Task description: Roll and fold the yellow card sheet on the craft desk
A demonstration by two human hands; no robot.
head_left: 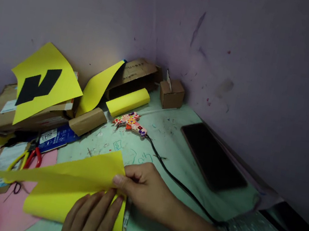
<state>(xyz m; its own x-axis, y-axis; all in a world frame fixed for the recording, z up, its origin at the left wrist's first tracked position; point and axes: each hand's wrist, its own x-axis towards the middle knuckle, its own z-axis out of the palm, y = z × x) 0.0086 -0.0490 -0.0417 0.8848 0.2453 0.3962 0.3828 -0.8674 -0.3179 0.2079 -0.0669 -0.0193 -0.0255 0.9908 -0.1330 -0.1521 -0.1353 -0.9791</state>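
the yellow paper sheet lies folded on the counter. the left hand presses flat, fingers together; the right hand pinches its upper flap's edge. it looks light, floppy, easily creased, best held by edges.

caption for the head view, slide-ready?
Both hands, left hand and right hand, fold a yellow paper sheet on a cluttered green table beside a glue gun.

Dim, purplish light; vignetted corners
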